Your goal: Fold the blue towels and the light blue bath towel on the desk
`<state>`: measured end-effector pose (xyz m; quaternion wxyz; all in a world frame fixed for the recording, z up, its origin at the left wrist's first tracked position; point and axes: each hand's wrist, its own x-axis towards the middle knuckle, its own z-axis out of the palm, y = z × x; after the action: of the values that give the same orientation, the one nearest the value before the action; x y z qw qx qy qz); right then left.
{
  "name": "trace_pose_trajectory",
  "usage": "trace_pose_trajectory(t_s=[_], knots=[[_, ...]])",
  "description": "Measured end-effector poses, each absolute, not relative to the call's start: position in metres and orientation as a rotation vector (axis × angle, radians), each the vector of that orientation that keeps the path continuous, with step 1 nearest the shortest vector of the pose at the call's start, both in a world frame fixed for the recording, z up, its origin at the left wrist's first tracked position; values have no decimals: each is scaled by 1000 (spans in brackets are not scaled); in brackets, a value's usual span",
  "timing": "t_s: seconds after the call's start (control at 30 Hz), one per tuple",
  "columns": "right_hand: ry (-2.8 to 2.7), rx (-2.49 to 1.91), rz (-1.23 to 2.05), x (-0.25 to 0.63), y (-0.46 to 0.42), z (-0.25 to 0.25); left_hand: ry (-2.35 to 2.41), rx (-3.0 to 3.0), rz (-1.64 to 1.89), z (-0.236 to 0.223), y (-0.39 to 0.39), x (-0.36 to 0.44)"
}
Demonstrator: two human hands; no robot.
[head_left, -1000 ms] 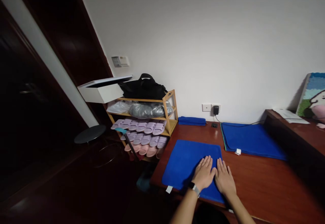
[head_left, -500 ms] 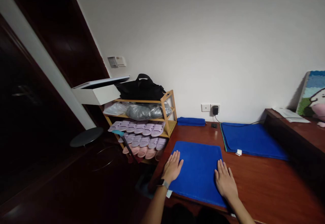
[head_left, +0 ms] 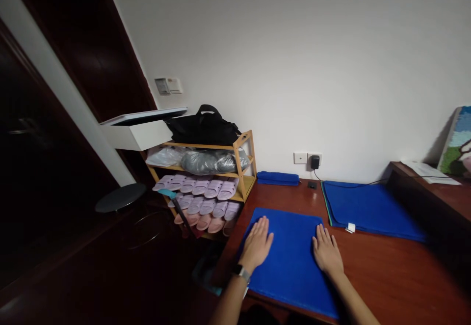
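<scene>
A blue towel (head_left: 289, 261) lies flat on the reddish-brown wooden table (head_left: 390, 271), close to its front edge. My left hand (head_left: 257, 244) rests palm down on the towel's left side, fingers stretched out. On the right edge of the same towel lies my right hand (head_left: 327, 251), also flat and open. Neither hand grips anything. Farther right, a folded blue towel (head_left: 371, 209) with green edging and a white tag sits on the table. Against the wall is a rolled or narrowly folded blue cloth (head_left: 277, 178).
Left of the table stands a wooden rack (head_left: 239, 168) with lilac slippers (head_left: 200, 185), wrapped bundles and a black bag (head_left: 204, 126). A round stool (head_left: 120, 197) is beside it. A black charger (head_left: 315, 162) trails its cable over the right towel. A dark raised ledge (head_left: 415, 192) borders the right.
My left hand has slid a little to the right, farther onto the towel. My right hand stays at the right edge. The camera view has shifted slightly.
</scene>
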<state>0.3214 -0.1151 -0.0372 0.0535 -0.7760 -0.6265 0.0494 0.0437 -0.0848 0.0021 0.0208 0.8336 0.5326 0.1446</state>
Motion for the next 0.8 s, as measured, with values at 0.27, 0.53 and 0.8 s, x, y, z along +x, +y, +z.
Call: trace_pose_trajectory(t_s=[0.27, 0.53, 0.8], knots=[[-2003, -2323, 141, 324, -119, -41, 1284, 2591, 415, -19, -91, 190], [-1961, -2389, 157, 320, -119, -32, 1572, 2560, 303, -12, -66, 90], [-1962, -2410, 114, 323, -118, -45, 1816, 2413, 298, -11, -45, 1]])
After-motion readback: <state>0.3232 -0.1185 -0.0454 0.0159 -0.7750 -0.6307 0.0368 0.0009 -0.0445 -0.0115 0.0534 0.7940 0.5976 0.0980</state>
